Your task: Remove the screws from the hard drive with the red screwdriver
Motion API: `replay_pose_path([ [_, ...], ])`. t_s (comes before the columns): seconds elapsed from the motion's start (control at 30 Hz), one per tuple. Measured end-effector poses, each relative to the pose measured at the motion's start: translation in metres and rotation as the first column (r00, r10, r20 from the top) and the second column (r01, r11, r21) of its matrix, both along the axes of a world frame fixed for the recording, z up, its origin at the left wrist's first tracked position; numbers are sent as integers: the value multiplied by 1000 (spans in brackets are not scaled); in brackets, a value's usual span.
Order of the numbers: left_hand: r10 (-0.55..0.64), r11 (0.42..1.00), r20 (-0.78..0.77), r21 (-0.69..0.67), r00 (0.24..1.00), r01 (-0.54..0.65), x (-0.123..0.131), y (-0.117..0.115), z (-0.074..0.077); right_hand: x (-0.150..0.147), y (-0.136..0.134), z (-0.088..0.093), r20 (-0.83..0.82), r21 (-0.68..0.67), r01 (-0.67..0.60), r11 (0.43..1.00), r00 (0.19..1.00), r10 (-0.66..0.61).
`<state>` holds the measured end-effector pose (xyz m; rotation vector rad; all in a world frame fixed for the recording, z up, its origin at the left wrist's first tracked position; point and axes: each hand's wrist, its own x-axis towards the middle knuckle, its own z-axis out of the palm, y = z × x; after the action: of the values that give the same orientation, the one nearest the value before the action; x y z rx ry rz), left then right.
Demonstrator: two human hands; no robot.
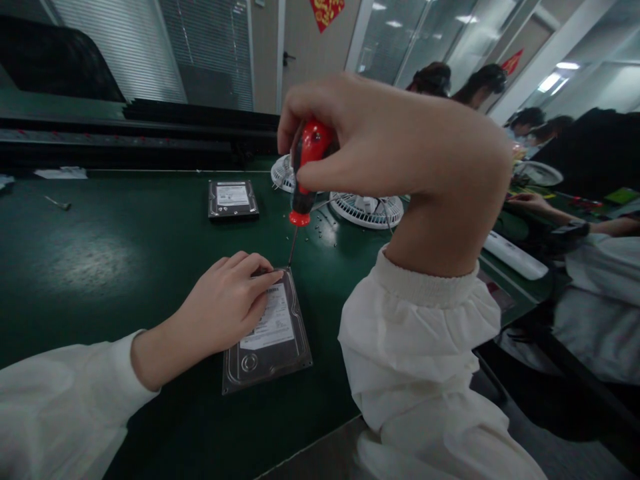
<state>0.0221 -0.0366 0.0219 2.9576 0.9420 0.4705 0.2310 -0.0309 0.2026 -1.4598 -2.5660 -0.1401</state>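
Note:
A hard drive (277, 327) with a white label lies flat on the green table in front of me. My left hand (223, 303) rests over its upper left part and holds it down, with the index finger stretched toward the far edge. My right hand (380, 137) is wrapped around the red and black handle of a screwdriver (311, 153). The screwdriver points downward, slightly tilted, its tip at the drive's far right corner. Whether a screw sits under the tip is too small to see. Several small screws (320, 230) lie scattered on the table beyond the drive.
A second hard drive (233, 200) lies farther back. Behind my right hand are white round fan-like grilles (367, 210). A bent metal piece (59, 203) lies at left, and a long white object (515, 255) at right. Another person's arm (545, 207) reaches in at far right.

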Motion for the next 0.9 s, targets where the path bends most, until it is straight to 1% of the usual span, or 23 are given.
replay_pose_path([
  [0.07,1,1000,4,-4,1000,-1,0,0,0,0,-2,1,15,8,-3,1000,1000,3],
  [0.23,-7,1000,19,10,1000,7,1,1,-1,1,-4,1,-31,38,6,999,1000,-4],
  [0.37,-12,1000,16,13,1000,12,0,1,-1,4,-5,1,-5,20,-25,999,1000,25],
  [0.63,-9,1000,18,18,1000,9,-1,1,-2,4,-4,0,-30,36,-7,999,1000,8],
  [0.73,-10,1000,18,25,1000,9,-1,1,-3,4,-4,0,-20,19,-16,1000,1000,16],
  [0.83,-10,1000,14,23,1000,10,-2,1,-2,4,-4,0,-2,5,10,1000,1000,-10],
  [0.9,-11,1000,13,20,1000,11,-1,1,-2,4,-3,0,5,25,40,999,999,-40],
])
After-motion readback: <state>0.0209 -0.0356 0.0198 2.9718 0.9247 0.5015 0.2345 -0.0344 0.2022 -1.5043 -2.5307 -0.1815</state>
